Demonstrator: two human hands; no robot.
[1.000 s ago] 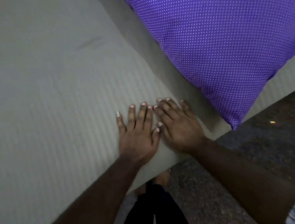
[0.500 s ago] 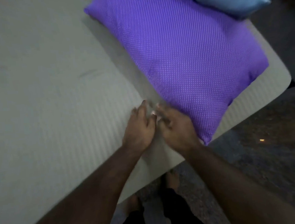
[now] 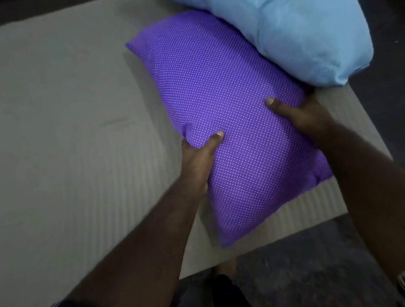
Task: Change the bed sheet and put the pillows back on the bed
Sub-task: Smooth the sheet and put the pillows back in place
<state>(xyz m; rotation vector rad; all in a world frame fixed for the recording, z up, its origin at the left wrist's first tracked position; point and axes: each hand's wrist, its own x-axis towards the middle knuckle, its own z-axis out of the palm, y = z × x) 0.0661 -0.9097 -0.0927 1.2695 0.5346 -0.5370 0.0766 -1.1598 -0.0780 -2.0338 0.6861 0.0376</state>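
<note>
Left hand and right hand grasp purple pillow, thumbs on top. Blue pillow leans beyond fingers; lifting may topple it off bed.

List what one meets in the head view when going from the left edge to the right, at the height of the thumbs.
Grey bed sheet → left hand → purple pillow → right hand.
</note>
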